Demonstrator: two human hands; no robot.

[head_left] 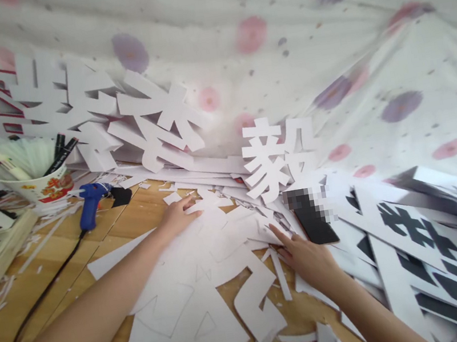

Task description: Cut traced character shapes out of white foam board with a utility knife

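Observation:
A large white sheet with faint pencil outlines and a cut-out edge lies before me on the wooden table. At its far end my left hand is closed, thumb and fingers on either side of the white edge. My right hand is held low over the sheet's right side, index finger stretched out and other fingers partly bent. It holds nothing that I can see. Beside it lies a black phone, partly pixelated. Thin white strips lie below the right hand.
A blue glue gun with a black cord lies left, near a paper cup of glue sticks and markers. White cut-out characters lean against the patterned curtain. Cut stencil sheets pile up on the right.

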